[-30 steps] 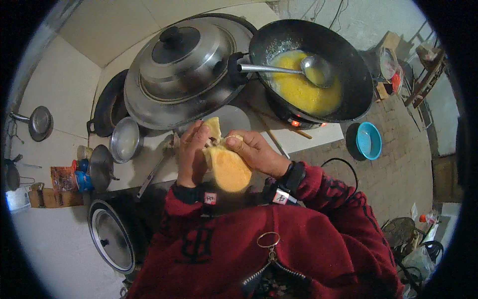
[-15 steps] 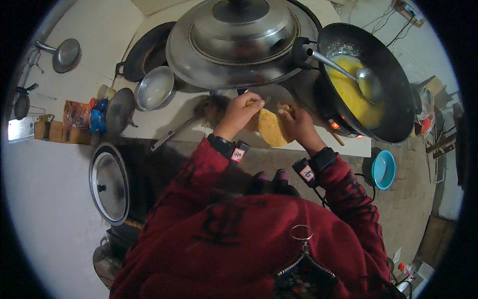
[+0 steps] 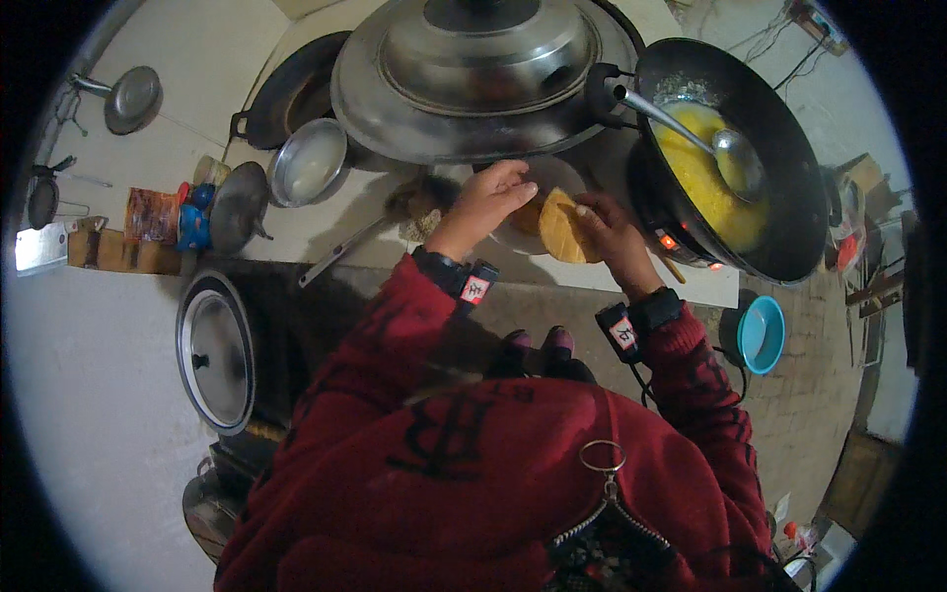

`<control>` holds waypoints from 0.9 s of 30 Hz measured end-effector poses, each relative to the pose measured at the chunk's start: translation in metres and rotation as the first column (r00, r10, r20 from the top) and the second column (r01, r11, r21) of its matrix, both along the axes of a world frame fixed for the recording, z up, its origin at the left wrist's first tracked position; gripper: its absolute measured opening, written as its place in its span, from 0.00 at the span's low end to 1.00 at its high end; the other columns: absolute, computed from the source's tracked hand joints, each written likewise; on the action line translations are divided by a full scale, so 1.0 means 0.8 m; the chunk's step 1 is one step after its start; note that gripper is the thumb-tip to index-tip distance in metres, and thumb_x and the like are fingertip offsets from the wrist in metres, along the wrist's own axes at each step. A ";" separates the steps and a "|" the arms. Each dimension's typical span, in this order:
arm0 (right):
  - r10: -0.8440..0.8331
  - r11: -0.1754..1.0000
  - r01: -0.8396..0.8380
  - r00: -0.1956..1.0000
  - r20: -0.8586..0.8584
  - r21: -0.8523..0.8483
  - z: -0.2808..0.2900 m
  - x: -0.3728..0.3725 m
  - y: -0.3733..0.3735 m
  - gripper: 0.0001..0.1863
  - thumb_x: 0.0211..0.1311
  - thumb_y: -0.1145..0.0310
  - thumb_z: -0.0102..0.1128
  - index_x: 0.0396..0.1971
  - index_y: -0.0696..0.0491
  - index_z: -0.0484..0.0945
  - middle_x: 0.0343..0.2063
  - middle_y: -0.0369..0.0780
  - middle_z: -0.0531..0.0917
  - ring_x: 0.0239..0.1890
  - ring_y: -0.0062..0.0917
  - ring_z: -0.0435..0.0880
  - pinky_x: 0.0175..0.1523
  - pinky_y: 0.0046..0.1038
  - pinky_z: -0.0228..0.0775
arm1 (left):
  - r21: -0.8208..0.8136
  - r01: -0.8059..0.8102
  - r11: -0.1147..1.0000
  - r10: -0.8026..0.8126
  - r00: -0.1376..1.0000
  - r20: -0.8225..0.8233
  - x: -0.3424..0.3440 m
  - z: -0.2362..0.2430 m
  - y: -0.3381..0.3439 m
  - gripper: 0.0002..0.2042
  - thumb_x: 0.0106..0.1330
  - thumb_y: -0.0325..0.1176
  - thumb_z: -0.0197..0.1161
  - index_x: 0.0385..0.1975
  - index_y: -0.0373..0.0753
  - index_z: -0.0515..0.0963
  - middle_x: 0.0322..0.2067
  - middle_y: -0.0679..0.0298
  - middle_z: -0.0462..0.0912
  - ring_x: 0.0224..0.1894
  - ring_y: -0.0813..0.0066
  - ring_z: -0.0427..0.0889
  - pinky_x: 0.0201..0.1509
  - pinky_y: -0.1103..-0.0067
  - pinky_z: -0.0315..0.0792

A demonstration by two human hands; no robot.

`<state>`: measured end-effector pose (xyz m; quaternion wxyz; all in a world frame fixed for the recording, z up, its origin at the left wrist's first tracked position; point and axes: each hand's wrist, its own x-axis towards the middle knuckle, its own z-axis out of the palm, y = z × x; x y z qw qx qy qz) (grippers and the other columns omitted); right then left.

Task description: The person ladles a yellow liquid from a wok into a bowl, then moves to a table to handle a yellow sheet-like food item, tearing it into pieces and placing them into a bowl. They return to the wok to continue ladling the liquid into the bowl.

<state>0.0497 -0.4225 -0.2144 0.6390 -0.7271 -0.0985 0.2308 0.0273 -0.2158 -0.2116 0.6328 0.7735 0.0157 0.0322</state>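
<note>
A flat yellow-brown piece of flatbread [image 3: 566, 233] hangs from my right hand [image 3: 623, 243], pinched at its right edge between thumb and fingers. My left hand [image 3: 483, 209] is a little to the left of it, fingers stretched out and apart, not touching the flatbread. Beneath and between the hands sits a pale bowl [image 3: 513, 238] with something brown in it, partly covered by the flatbread and my left hand. To the right, a black wok [image 3: 795, 158] contains yellow liquid [image 3: 693, 180], and a metal ladle [image 3: 738, 163] rests in it.
A large lidded pan [image 3: 483, 69] stands behind my hands. Left of it are a dark pan [image 3: 286, 94] and a metal bowl [image 3: 309, 166]. A long-handled utensil [image 3: 340, 254] lies by the counter's front edge. A blue basin [image 3: 761, 335] stands lower right on the floor.
My left hand has let go of the flatbread and its fingers have opened. My right hand keeps the flatbread, now turned and slightly raised, uncovering part of the bowl beneath.
</note>
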 end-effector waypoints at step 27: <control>0.401 0.800 -0.079 0.808 -0.432 0.595 0.025 -0.065 -0.013 0.18 0.58 0.65 0.59 0.46 0.54 0.70 0.38 0.35 0.78 0.37 0.17 0.77 0.40 0.20 0.72 | -0.133 0.472 0.871 -0.486 0.867 -0.111 -0.082 0.087 -0.002 0.16 0.57 0.24 0.58 0.46 0.34 0.70 0.34 0.65 0.77 0.35 0.80 0.76 0.38 0.84 0.72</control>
